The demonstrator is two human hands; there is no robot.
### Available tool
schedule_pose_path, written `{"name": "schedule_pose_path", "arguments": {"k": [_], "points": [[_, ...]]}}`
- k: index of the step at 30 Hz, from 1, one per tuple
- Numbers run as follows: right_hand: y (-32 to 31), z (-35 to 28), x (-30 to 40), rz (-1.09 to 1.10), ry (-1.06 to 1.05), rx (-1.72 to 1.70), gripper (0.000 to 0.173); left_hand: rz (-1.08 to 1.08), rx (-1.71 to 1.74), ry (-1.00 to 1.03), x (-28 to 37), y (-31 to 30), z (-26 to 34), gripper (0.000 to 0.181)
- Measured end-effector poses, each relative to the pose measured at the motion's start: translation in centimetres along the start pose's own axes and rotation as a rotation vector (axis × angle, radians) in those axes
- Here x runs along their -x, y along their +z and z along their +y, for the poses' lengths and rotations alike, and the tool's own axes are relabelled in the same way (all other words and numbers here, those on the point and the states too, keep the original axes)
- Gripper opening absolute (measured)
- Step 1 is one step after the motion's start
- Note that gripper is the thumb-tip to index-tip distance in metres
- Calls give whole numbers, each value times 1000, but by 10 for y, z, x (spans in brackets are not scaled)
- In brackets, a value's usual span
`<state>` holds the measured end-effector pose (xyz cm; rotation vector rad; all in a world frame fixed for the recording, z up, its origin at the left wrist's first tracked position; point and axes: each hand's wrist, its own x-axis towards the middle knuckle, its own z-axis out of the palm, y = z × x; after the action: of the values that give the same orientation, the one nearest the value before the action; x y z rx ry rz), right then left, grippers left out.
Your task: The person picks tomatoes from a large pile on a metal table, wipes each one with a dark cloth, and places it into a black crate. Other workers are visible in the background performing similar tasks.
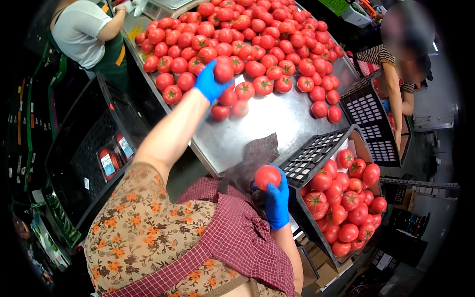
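Observation:
My left hand (210, 84), in a blue glove, holds a red tomato (223, 69) over the near side of a large tomato heap (256, 35). The heap covers the far part of a stainless steel table (256, 118). Close to my apron, my right hand (277, 200), also blue-gloved, grips another tomato (268, 177) between thumb and fingers. Behind that tomato a dark cloth (261, 148) lies over the table's near edge. Just right of my right hand stands a black plastic crate (297, 185) filled with tomatoes, some with green calyxes.
A large black crate (74, 163) on the left holds a few labelled packs of tomatoes (108, 163). At the far left a person in a white shirt (83, 31) works by a scale (157, 9). On the right another person's arm (394, 96) reaches into a black crate (365, 115).

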<state>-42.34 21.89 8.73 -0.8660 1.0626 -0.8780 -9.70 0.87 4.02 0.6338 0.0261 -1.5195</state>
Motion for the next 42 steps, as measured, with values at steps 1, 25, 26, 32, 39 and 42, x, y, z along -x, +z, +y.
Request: {"name": "schedule_pose_path", "arguments": {"k": [1, 25, 26, 32, 39, 42], "points": [[4, 2, -2, -3, 47, -83, 65, 39, 26, 21, -23, -10, 17, 59], [-3, 37, -30, 174, 120, -147, 78, -378, -865, -223, 106, -27, -137, 32], [-4, 39, -33, 186, 122, -103, 78, -517, -951, -187, 109, -29, -130, 31], [5, 52, -50, 39, -290, 356, 47, -476, -1412, -6, 162, 17, -144, 36], [1, 49, -55, 122, -396, 668, 34, -648, -1609, 540, 159, 4, -165, 36], [16, 16, -49, 117, -161, 268, 35, -799, -1457, 367, 129, -9, -159, 32]]}}
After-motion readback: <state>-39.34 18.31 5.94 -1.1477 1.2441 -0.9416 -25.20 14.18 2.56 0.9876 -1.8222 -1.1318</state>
